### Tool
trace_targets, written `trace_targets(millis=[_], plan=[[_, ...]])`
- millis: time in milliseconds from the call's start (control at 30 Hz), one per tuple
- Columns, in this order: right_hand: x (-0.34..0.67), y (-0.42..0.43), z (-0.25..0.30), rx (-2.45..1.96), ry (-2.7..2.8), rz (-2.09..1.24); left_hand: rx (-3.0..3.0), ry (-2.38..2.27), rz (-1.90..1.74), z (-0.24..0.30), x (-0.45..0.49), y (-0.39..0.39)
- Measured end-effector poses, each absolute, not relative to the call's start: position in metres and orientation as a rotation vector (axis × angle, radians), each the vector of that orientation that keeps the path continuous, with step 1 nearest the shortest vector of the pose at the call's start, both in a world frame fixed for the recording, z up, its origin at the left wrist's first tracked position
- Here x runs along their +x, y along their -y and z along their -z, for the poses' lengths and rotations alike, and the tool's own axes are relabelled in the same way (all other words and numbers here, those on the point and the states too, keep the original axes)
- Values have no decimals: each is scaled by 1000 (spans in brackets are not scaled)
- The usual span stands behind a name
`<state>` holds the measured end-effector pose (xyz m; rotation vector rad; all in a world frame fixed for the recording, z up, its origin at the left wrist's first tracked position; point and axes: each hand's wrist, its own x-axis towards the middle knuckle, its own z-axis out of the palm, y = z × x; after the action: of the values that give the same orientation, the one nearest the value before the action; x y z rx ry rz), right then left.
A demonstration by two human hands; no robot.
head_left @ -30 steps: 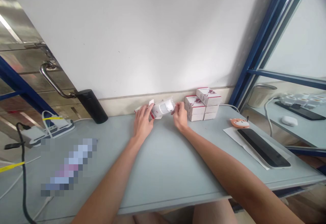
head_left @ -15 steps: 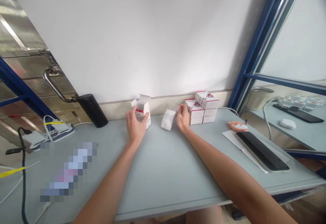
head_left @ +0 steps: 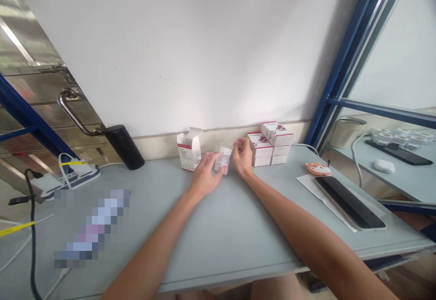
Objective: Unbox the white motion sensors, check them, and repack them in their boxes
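Note:
On the desk, my left hand [head_left: 206,172] has its thumb and fingers around a small white device [head_left: 223,160], which stands upright. Right beside the device is my right hand [head_left: 242,158], its fingers pinched together; what lies between them is too small to make out. To the left of my left hand stands a white and red carton [head_left: 189,156] with its top flaps up. A stack of closed cartons [head_left: 272,143] of the same print sits just right of my right hand.
At the back left stand a black cylinder [head_left: 124,147] and a power strip [head_left: 73,182] with cables. A blurred-out object [head_left: 95,227] lies front left. On the right are a phone [head_left: 347,202] on white paper [head_left: 309,184] and an orange animal-faced item [head_left: 318,168].
My left hand has let go of the open carton and moved right onto the white device. The carton now stands alone. My right hand stays about where it was, fingers still pinched.

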<state>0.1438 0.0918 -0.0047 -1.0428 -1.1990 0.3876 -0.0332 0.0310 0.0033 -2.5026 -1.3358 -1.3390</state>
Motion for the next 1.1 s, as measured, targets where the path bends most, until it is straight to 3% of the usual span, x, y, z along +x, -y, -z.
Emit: trace_targets(millis=[200,433,633,800,900,1100], plan=[[135,-80,-8,-951,1168,-416,-2781,1650,1517,15,-25,-32],[141,-77,-16,-905,1067,-392,-2614,1730,1571,4,-28,-30],[165,-83,-30,-989,934,-228,-2611,1822,1661,4,-31,-31],[175,-86,-26,-1171,1167,-219,-2557,1984,1859,-3,-35,-30],[170,-84,-16,-1218,1326,-270,-2559,2048,2175,-10,-36,-25],[157,-80,1,-1302,1533,-493,-2554,1963,3331,-22,-33,-20]])
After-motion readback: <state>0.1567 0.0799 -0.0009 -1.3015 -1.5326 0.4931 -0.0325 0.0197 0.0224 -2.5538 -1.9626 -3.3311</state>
